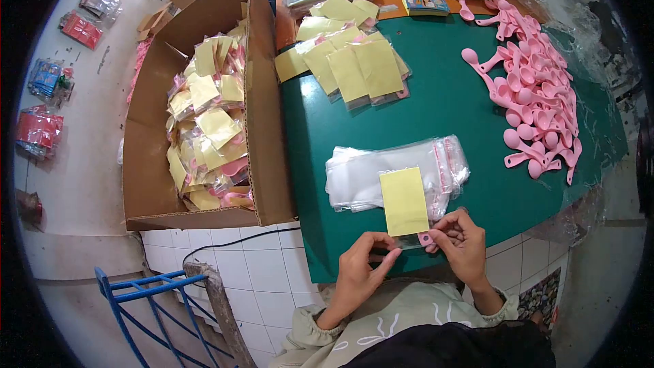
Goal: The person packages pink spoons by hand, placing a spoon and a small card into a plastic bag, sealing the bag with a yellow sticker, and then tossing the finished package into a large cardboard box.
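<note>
Near the front edge of the green table, a clear bag with a yellow card point(405, 202) lies partly over a stack of clear plastic bags point(368, 176). My left hand point(366, 262) pinches the bag's lower left corner. At the lower right, my right hand point(460, 244) has its fingers closed on the same bag, beside the pink end of a spoon point(426, 238). The card covers the rest of that spoon, if it lies beneath. Packed bags with yellow cards point(368, 68) form a pile farther back.
Many pink spoons point(538, 95) are heaped at the right. A cardboard box point(272, 129) full of packed bags stands at the left. Small card stacks point(426, 3) sit at the back. A blue metal frame point(146, 286) is at the lower left.
</note>
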`<act>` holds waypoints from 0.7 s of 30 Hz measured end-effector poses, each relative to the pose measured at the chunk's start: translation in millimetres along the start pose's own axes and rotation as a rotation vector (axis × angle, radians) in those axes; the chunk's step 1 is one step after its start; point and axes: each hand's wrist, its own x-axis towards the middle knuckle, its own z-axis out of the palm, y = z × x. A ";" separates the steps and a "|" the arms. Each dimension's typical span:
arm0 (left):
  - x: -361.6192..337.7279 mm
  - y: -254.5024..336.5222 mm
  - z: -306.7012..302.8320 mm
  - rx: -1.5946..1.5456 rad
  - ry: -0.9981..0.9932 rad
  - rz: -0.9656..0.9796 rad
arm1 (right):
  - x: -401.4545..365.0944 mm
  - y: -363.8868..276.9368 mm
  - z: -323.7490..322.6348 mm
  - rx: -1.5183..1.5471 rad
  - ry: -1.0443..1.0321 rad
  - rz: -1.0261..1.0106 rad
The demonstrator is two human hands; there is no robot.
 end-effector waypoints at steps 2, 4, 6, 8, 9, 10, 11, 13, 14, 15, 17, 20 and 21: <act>-1.2 1.7 1.8 -0.066 0.039 -0.026 | -0.4 1.5 2.0 -0.002 0.033 -0.015; -2.1 1.5 3.3 -0.123 0.070 -0.028 | -0.9 4.7 3.0 -0.025 0.055 -0.042; -2.3 -2.1 4.1 -0.170 0.094 -0.006 | -0.9 7.0 3.4 -0.047 0.058 -0.069; -3.3 -9.7 1.5 -0.128 0.012 -0.011 | -0.8 8.0 3.2 -0.066 0.041 -0.094; -3.6 -11.5 -0.5 -0.107 -0.029 -0.014 | -0.5 6.1 4.7 -0.062 0.047 -0.095; -2.7 -9.6 -2.8 -0.046 -0.039 0.045 | 0.0 2.5 7.2 -0.058 0.054 -0.097; -0.9 -4.8 -5.3 0.015 -0.050 0.102 | 0.2 -0.3 8.4 -0.054 0.061 -0.098; -0.5 1.9 -7.0 0.027 -0.059 0.115 | 0.4 -2.3 5.6 -0.156 0.008 -0.120; -0.7 4.3 -7.3 -0.021 -0.058 0.069 | 0.7 -3.5 4.0 -0.207 -0.018 -0.133; -0.2 7.5 -8.0 -0.069 -0.056 0.028 | 2.0 -5.6 2.8 -0.187 -0.036 -0.118; 4.8 21.6 -15.4 -0.006 -0.072 0.066 | 6.1 -13.0 0.2 -0.147 -0.070 -0.097; 28.1 49.5 -29.3 0.058 -0.030 0.236 | 31.8 -42.4 -10.4 -0.200 -0.119 -0.247; 42.9 59.5 -34.4 0.075 -0.001 0.311 | 47.9 -54.9 -14.0 -0.256 -0.094 -0.368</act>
